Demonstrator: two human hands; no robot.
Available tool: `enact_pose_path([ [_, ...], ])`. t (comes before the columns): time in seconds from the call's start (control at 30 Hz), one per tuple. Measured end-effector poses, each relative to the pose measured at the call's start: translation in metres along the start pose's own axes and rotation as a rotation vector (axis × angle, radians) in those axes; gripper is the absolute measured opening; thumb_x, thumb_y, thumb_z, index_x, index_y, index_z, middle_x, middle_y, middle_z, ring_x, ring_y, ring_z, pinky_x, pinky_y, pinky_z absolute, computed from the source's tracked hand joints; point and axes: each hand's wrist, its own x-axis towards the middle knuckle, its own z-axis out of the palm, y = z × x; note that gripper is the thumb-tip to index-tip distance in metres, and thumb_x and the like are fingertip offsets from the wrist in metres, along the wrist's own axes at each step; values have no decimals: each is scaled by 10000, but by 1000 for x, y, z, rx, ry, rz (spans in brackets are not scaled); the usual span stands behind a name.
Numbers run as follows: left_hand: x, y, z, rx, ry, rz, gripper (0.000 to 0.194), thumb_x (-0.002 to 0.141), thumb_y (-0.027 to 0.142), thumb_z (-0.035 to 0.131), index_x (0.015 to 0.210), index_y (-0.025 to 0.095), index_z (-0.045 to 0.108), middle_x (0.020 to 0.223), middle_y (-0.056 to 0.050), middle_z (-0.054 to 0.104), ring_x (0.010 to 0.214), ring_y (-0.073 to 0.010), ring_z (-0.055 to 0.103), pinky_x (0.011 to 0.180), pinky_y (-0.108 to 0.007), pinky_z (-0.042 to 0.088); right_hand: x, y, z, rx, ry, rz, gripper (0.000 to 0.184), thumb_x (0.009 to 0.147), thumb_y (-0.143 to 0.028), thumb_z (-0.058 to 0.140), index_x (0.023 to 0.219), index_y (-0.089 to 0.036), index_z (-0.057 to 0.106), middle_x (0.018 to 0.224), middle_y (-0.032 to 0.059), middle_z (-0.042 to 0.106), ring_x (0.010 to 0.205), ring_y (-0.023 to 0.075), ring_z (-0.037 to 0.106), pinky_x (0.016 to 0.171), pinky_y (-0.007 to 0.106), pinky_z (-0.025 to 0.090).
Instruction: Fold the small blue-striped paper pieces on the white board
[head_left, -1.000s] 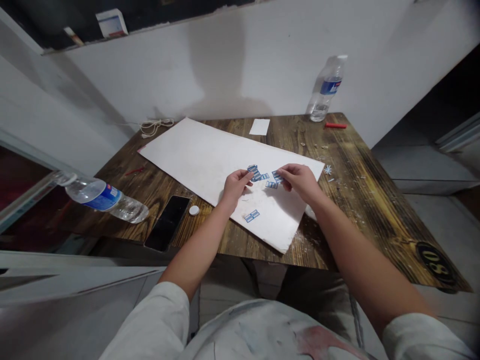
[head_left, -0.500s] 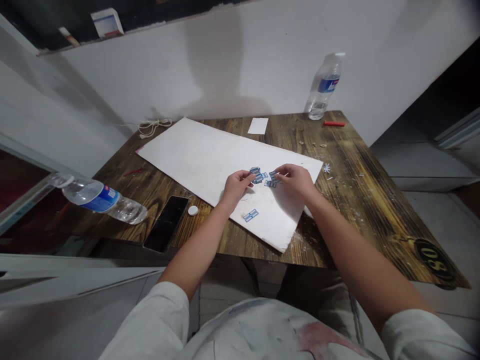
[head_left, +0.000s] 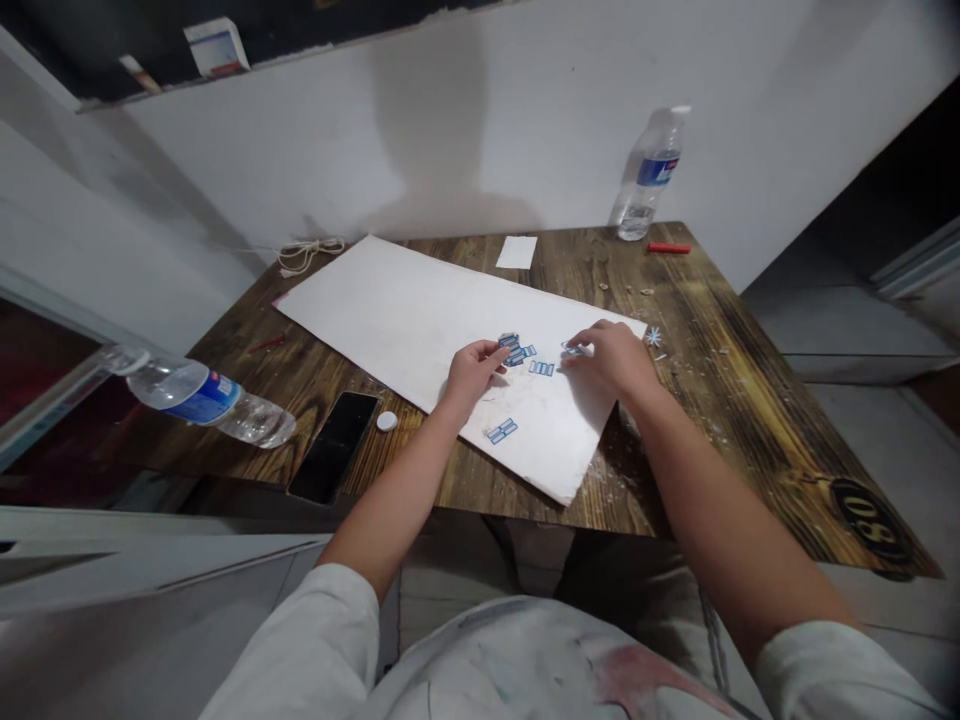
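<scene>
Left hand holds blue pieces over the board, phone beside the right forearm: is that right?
The phone lies beside the left forearm, not the right, as the head view shows; the left hand does hold blue pieces over the board.

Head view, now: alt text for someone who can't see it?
A person's left hand holds a cluster of flat blue-and-white striped pieces over a white rectangular board on a brown wooden table, while the right hand touches a small blue-edged piece. Two loose blue-and-white striped pieces lie on the board.

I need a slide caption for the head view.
Left hand holding small blue pieces over a white board, right hand at another piece.
</scene>
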Motion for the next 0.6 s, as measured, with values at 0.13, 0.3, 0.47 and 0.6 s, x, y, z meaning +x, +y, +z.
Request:
enact_pose_path([
  [0.13,0,0,-1,1,-1,12,277,656,385,762,779,163,653,665,-6,618,583,-82,564,449,-167,344,0,-4,-2,-46,-83,-42,179,803,-370,692,871,-228,776,979,104,682,940,292,549,748,380,404],
  [0.3,-1,2,0,5,4,22,280,665,394,759,785,166,649,677,-11,624,592,-86,562,462,-176,352,-1,-20,1,127,-93,-319,153,792,-328,725,908,-237,765,979,92,666,920,259,549,812,382,423],
  [0.47,-1,0,-2,-12,-4,19,316,668,437,755,806,176,640,637,5,603,553,-82,543,457,-175,348,-18,-54,12,351,-355,-661,200,777,-333,750,959,-250,756,978,81,646,945,230,544,821,347,434],
  [0.6,-1,0,-3,3,20,7,336,669,461,749,811,183,626,606,14,595,497,-77,511,429,-177,314,-26,-69,17,333,-462,-711,221,739,-291,785,947,-230,740,958,72,643,956,225,517,822,338,413],
])
